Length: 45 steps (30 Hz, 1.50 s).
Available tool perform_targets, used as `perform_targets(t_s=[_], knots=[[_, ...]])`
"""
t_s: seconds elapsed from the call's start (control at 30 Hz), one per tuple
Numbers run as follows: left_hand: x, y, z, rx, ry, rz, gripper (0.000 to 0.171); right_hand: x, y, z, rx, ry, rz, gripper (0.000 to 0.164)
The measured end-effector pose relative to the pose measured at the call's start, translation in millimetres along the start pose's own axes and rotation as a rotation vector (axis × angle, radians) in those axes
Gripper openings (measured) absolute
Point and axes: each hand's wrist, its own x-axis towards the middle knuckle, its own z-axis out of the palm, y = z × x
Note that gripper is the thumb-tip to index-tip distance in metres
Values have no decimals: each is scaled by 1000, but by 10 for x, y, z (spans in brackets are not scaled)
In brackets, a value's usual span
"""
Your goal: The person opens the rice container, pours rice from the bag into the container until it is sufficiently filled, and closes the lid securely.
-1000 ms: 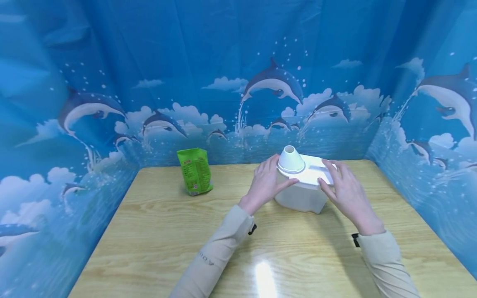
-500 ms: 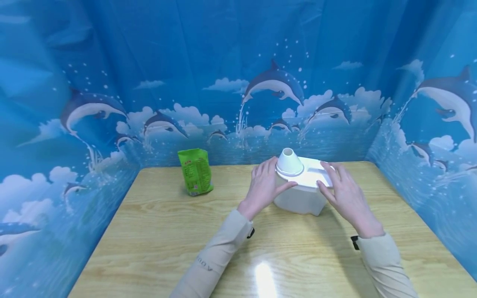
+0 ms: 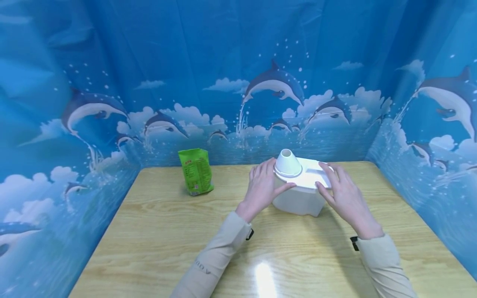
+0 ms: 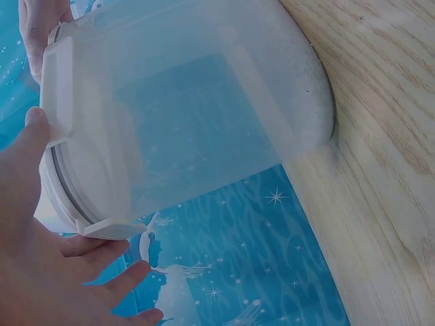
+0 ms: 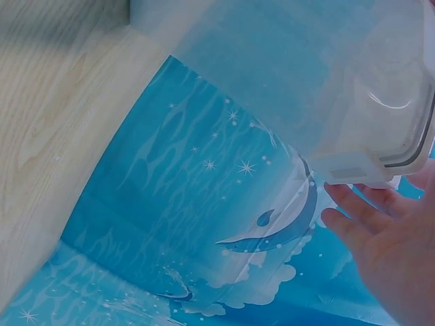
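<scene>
A translucent plastic storage container (image 3: 298, 201) stands on the table, with a white lid (image 3: 310, 179) and a cone-shaped white cap (image 3: 288, 164) on the lid's left part. My left hand (image 3: 259, 186) holds the lid's left end, thumb along the near edge. In the left wrist view its thumb lies by the near clip (image 4: 61, 92), and the other fingers are around a side clip (image 4: 112, 229). My right hand (image 3: 343, 194) grips the right end between thumb and fingers. In the right wrist view its fingertips touch a clip (image 5: 348, 168) from outside.
A green printed bag (image 3: 196, 171) stands upright at the back left of the wooden table (image 3: 160, 240). Blue dolphin-printed sheeting (image 3: 208, 62) walls in the back and both sides.
The container and both hands have shifted slightly left and toward me, with the hold looking the same. The green bag stays put.
</scene>
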Motion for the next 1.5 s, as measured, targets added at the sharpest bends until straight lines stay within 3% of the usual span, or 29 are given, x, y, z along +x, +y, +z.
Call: perform_targets(t_s=[1.5], knots=[[-203,-87,-115,-65,16,-88,97,14,-169,48,-6,-29,-36,60]])
